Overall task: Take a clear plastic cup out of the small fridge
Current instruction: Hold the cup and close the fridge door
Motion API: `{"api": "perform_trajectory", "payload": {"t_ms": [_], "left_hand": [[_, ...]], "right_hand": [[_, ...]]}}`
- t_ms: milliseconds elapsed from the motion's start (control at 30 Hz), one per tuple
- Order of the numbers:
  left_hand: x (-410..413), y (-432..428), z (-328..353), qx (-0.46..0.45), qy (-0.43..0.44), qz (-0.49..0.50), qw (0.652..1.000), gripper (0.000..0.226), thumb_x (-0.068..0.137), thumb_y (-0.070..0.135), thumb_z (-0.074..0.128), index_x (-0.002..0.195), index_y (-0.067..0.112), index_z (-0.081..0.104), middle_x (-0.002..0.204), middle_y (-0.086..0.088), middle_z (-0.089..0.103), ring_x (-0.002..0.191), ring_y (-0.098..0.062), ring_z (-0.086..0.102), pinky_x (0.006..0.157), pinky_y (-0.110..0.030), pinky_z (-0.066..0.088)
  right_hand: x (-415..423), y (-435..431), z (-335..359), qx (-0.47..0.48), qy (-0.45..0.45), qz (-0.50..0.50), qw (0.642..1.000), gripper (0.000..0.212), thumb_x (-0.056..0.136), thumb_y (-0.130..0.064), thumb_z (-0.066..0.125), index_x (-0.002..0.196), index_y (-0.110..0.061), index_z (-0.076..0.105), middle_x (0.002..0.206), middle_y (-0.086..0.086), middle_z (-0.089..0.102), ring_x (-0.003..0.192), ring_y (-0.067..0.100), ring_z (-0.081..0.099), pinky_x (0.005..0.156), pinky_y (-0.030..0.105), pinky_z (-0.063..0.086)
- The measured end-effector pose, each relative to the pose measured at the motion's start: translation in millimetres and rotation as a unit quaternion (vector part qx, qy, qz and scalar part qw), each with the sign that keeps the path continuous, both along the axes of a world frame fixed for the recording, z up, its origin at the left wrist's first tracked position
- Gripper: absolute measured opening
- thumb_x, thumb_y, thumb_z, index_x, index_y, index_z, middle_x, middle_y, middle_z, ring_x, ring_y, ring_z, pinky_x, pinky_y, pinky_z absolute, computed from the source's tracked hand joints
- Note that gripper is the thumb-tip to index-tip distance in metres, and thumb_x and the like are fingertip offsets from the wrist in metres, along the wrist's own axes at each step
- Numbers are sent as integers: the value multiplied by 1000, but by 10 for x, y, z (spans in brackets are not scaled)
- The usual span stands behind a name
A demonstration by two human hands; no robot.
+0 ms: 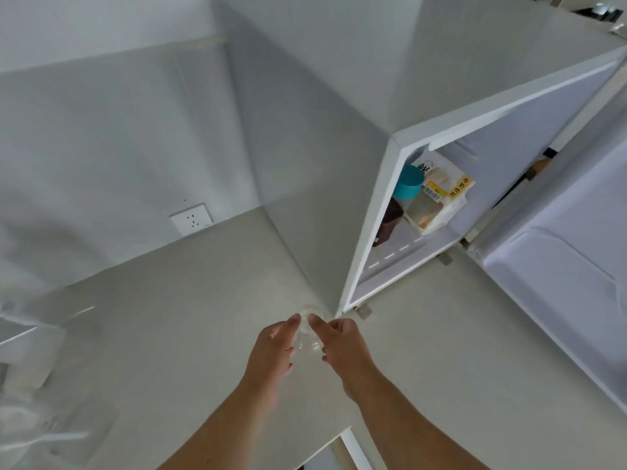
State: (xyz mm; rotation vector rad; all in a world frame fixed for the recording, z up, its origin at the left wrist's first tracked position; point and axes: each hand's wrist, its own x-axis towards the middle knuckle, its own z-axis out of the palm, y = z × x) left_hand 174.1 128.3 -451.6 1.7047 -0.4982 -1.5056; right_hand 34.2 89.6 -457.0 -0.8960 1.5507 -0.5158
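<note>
A clear plastic cup (308, 329) stands on the pale counter (190, 327), just left of the fridge's front corner. My left hand (273, 347) touches its left side and my right hand (342, 344) its right side, fingers curled around it. The small white fridge (441, 96) sits on the counter at the right with its door (559, 266) swung wide open. Inside it I see a teal-lidded container (409, 183), a dark container (390, 225) and a bagged bread package (437, 201).
A wall socket (191, 219) is on the back wall at the left. Blurred clear plastic wrapping (37, 412) and a white object (20, 334) lie at the counter's left edge. The counter's front edge runs just below my forearms.
</note>
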Motion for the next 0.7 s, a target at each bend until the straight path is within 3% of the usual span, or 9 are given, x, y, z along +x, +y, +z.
{"api": "perform_trajectory", "payload": {"t_ms": [67, 200, 300, 400, 467, 600, 700], "left_hand": [[81, -69, -107, 9, 1, 1, 1000, 16, 72, 69, 66, 76, 55, 72, 88, 8, 59, 88, -18, 61, 81, -39, 50], [182, -163, -282, 32, -7, 8, 999, 42, 68, 73, 69, 96, 41, 68, 102, 7, 70, 100, -18, 69, 84, -39, 53], [246, -238, -338, 25, -31, -11, 999, 34, 67, 77, 67, 83, 48, 72, 87, 11, 68, 83, -17, 66, 82, -38, 52], [287, -291, -367, 32, -60, -26, 997, 31, 67, 80, 64, 85, 56, 72, 85, 18, 75, 91, -14, 71, 90, -44, 56], [299, -300, -381, 29, -67, -40, 997, 25, 69, 78, 63, 83, 60, 71, 83, 30, 73, 95, -12, 71, 95, -48, 55], [297, -291, -404, 34, -66, -33, 997, 35, 72, 72, 67, 90, 43, 73, 98, 18, 74, 101, -11, 70, 101, -48, 53], [304, -275, -386, 30, -66, -25, 997, 33, 74, 69, 67, 93, 42, 73, 102, 16, 73, 102, -12, 70, 102, -49, 53]], "right_hand": [[82, -52, -76, 10, 4, -3, 1000, 72, 62, -77, 68, 102, -17, 60, 90, 0, 64, 80, 17, 63, 83, 40, 58], [188, -144, -205, 18, 7, -7, 1000, 62, 67, -74, 70, 90, -19, 54, 81, -3, 57, 75, 17, 58, 80, 40, 57], [243, -188, -259, 15, 11, -16, 1000, 59, 68, -72, 70, 79, -19, 47, 74, 0, 49, 67, 19, 51, 72, 41, 51], [265, -234, -319, 28, 14, -23, 999, 67, 69, -74, 71, 97, -16, 55, 93, -1, 63, 84, 20, 63, 87, 42, 59], [266, -244, -360, 27, 16, -16, 999, 67, 67, -76, 69, 100, -20, 52, 99, -2, 59, 89, 19, 61, 94, 44, 57], [274, -208, -410, 36, 24, -22, 999, 68, 79, -68, 73, 124, -20, 57, 129, 3, 63, 115, 25, 63, 103, 48, 53], [267, -187, -406, 32, 26, -26, 999, 75, 83, -65, 74, 139, -21, 52, 139, 1, 59, 122, 25, 61, 107, 48, 51]]}}
